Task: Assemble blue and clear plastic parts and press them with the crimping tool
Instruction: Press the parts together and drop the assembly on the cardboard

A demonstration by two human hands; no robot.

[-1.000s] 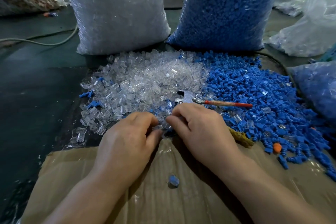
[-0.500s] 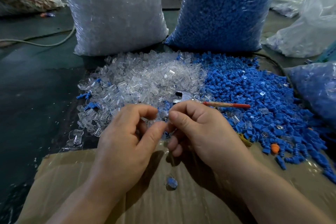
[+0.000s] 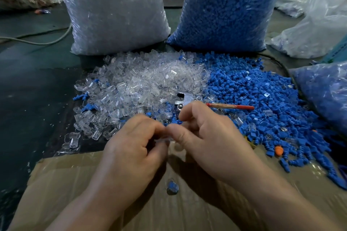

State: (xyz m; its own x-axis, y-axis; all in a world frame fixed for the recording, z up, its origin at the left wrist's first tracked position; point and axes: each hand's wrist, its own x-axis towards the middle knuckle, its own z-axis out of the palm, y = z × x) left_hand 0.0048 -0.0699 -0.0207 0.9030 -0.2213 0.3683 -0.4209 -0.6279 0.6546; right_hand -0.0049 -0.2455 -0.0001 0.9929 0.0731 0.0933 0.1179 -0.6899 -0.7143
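1. While both hands hover over the near edge of the piles, the left hand [image 3: 131, 148] and right hand [image 3: 210, 142] are curled in, thumbs and forefingers meeting tip to tip.
2. Pinched between those tips is a small clear part [image 3: 169, 139]. It's mostly hidden, so I honestly can't tell if there's a blue bit in it.
3. The crimping tool [image 3: 225, 106] is lying flat on the heap just behind the right hand. Its metal head is toward the clear side and its red handle points right over the blue stuff. The right forefinger covers a bit of it.
4. The clear pile [image 3: 142, 82] is on the left and the blue pile [image 3: 253, 95] on the right. They touch down the middle, with a few strays mixed both ways.
5. Two stuffed plastic sacks stand behind them: the clear sack [image 3: 116, 11] with a small label, and the blue sack [image 3: 225, 5] right beside it.
6. A cardboard sheet [image 3: 75, 184] sits under the wrists, and one blue-in-clear piece [image 3: 172, 188] lies on it between the forearms.
7. There's an orange piece [image 3: 278, 150] at the near right edge of the blue pile, and a pale cable [image 3: 37, 42] runs along the dark floor far left.
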